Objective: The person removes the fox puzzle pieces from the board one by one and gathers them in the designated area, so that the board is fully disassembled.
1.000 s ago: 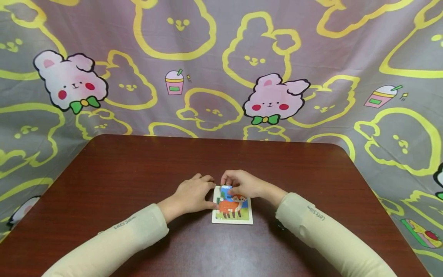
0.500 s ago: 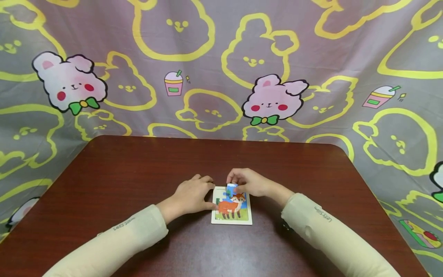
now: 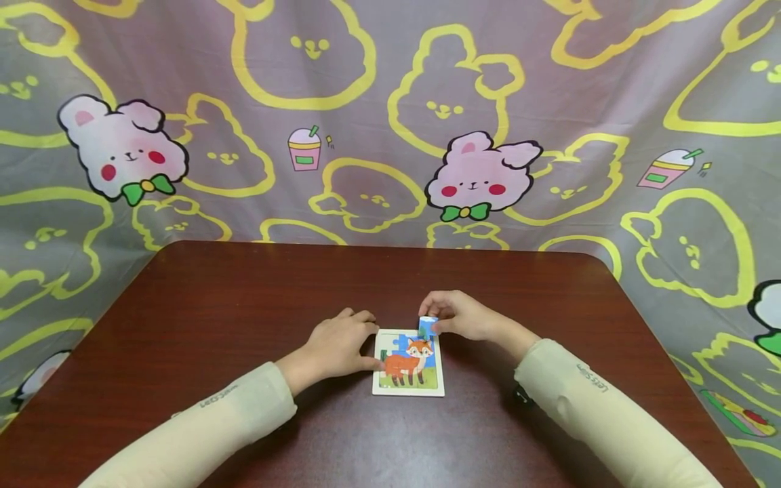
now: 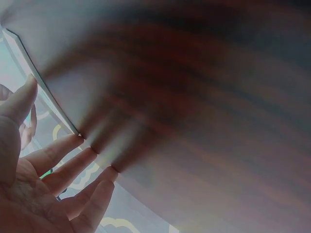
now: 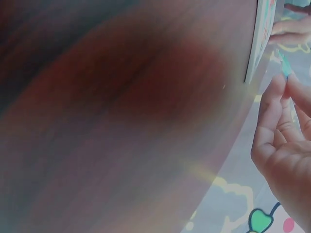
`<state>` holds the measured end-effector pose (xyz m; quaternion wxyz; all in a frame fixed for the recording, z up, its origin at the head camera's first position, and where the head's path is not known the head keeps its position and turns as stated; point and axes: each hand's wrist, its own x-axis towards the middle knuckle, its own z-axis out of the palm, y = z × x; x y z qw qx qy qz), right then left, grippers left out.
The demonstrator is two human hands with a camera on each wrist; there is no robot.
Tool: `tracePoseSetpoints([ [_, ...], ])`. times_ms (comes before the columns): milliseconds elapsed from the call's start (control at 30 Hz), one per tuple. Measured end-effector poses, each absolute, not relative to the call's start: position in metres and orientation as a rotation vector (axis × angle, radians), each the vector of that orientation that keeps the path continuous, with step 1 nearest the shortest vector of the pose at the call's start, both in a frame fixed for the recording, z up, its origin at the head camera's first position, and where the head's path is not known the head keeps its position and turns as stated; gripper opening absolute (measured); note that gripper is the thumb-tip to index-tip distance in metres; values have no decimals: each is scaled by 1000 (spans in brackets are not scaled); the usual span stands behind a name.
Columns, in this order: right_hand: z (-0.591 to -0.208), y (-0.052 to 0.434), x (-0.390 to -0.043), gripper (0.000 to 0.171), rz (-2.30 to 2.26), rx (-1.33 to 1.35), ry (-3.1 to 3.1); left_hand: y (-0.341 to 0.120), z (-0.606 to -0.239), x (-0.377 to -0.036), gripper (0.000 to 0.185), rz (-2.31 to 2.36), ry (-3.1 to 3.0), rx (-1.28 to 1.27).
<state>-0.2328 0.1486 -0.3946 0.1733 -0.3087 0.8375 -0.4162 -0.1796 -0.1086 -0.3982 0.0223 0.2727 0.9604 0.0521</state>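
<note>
Pinching blue puzzle piece [image 3: 428,327], right hand [image 3: 464,317]

hands [image 3: 342,342] – 2 | puzzle board [image 3: 407,373] – 1 | loose piece [image 3: 428,327] – 1

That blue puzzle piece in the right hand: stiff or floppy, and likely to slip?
The puzzle piece probably stays stiff: it keeps a flat shape in the right hand's pinch. It looks light, being small and thin. Its glossy print might slip, so a fingertip grip near the puzzle board seems wise.
</note>
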Motion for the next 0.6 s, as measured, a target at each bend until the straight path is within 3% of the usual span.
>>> tracePoseSetpoints([
  [600, -401, 187, -249, 21, -1244, -803, 2412, -108, -398, -179, 71, 149, 2983, 842],
])
